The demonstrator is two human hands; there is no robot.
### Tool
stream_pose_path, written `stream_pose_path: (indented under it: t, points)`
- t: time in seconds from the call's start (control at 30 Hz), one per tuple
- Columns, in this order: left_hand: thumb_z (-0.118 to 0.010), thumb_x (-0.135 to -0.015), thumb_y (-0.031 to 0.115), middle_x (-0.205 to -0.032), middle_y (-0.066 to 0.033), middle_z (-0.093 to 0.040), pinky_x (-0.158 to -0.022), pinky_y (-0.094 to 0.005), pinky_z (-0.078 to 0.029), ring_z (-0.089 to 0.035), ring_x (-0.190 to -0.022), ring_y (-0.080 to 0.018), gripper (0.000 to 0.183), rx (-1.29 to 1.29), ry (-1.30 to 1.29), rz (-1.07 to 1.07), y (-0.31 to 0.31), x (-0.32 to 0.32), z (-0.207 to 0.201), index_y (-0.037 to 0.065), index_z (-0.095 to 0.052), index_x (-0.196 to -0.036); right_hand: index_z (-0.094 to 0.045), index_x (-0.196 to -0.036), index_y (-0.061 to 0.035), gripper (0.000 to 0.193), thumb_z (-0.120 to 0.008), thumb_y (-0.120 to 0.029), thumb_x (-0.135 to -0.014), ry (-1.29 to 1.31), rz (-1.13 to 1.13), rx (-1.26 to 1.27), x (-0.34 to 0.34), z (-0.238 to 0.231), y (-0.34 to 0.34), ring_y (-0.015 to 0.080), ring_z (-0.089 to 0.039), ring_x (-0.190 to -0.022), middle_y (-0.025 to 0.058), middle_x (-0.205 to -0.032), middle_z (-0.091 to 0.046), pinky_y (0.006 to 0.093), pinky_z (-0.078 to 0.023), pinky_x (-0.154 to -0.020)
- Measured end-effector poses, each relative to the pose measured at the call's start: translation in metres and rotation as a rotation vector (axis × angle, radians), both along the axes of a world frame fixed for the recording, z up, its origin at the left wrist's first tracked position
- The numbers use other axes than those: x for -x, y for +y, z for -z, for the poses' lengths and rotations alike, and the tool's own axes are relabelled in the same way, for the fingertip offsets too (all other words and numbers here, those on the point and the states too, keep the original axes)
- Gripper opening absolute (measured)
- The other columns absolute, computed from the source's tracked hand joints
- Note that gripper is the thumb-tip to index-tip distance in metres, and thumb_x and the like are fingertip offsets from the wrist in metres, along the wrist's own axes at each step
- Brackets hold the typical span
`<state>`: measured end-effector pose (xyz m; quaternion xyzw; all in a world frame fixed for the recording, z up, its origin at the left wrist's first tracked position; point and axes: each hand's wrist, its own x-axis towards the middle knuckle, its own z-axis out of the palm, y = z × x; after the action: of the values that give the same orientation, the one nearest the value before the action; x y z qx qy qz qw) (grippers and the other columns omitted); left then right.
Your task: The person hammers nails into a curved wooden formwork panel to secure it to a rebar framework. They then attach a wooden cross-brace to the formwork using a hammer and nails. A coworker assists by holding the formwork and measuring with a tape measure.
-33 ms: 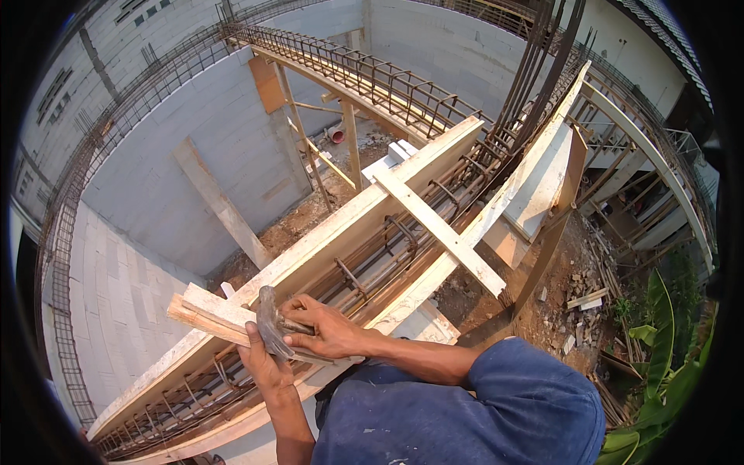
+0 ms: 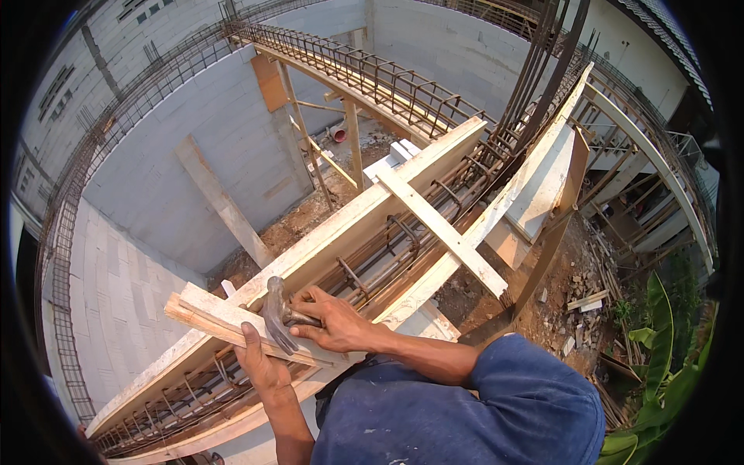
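My right hand is closed round the handle of a claw hammer. The hammer's dark metal head lies over a short wooden board, its curved claw pointing towards me; I cannot tell whether it touches the wood. With my left hand I grip this board close to the hammer, the thumb on top. The board looks like two pieces laid together and crosses the long formwork planks. Between those planks runs a cage of steel bars. Any nail under the hammer is hidden.
A second wooden crosspiece spans the formwork farther right. Upright steel bars rise beyond it. Grey block walls enclose a deep drop to a dirt floor at left. Rubble and green leaves lie below at right.
The hammer head, smeared in the earlier frame, is now sharp and sits slightly higher up. My right hand has shifted a little right; the left hand still grips the board.
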<state>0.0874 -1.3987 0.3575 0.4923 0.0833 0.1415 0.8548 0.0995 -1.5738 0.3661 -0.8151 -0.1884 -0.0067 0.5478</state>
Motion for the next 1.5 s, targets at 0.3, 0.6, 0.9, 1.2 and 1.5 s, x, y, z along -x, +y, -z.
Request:
stream_pose_path:
  t: [0.3, 0.6, 0.9, 1.2, 1.5]
  points:
    - [-0.064, -0.095, 0.035, -0.116, -0.0198, -0.058, -0.077, -0.0423, -0.060, -0.065, -0.099, -0.0325, 0.060, 0.056, 0.090, 0.027, 0.046, 0.030, 0.001, 0.002, -0.038, -0.138, -0.073, -0.103, -0.0072, 0.033, -0.073, -0.035, -0.084, 0.193, 0.624, 0.710, -0.048, 0.021, -0.174, 0.0388, -0.066, -0.089, 0.0176, -0.107, -0.064, 0.0482, -0.051, -0.079]
    - [-0.061, -0.098, 0.033, -0.117, -0.0191, -0.057, -0.077, -0.0411, -0.059, -0.064, -0.098, -0.0301, 0.055, 0.098, 0.259, -0.141, 0.066, 0.067, 0.032, 0.004, -0.037, -0.137, -0.074, -0.092, -0.0019, 0.030, -0.076, -0.026, -0.074, 0.209, 0.692, 0.796, -0.064, 0.056, -0.251, 0.0379, -0.069, -0.086, 0.0202, -0.100, -0.070, 0.0464, -0.054, -0.076]
    - [-0.057, -0.098, 0.042, -0.123, -0.0170, -0.056, -0.080, -0.0446, -0.057, -0.060, -0.105, -0.0295, 0.060, 0.048, 0.238, -0.218, 0.084, 0.070, 0.044, 0.002, -0.037, -0.139, -0.073, -0.088, 0.0005, 0.028, -0.072, -0.022, -0.071, 0.288, 0.890, 0.940, -0.103, 0.044, -0.330, 0.0419, -0.069, -0.084, 0.0266, -0.090, -0.070, 0.0468, -0.056, -0.078]
    - [-0.063, -0.097, 0.030, -0.095, -0.0179, -0.061, -0.076, -0.0467, -0.061, -0.066, -0.089, -0.0282, 0.048, 0.149, 0.242, -0.047, 0.060, 0.023, 0.039, -0.002, -0.044, -0.127, -0.073, -0.088, 0.0026, 0.044, -0.081, -0.039, -0.077, 0.153, 0.770, 0.547, -0.080, 0.015, -0.255, 0.0293, -0.067, -0.067, 0.0190, -0.071, -0.068, 0.0406, -0.052, -0.065]
    - [-0.063, -0.097, 0.030, -0.103, -0.0130, -0.064, -0.062, -0.0317, -0.061, -0.068, -0.078, -0.0195, 0.046, 0.220, 0.283, 0.213, -0.014, -0.009, 0.036, -0.002, -0.049, -0.127, -0.071, -0.083, 0.0014, 0.046, -0.092, -0.036, -0.066, 0.464, 0.034, -0.108, -0.001, 0.032, 0.011, 0.0105, -0.055, -0.055, 0.0025, -0.061, -0.061, 0.0292, -0.044, -0.051]
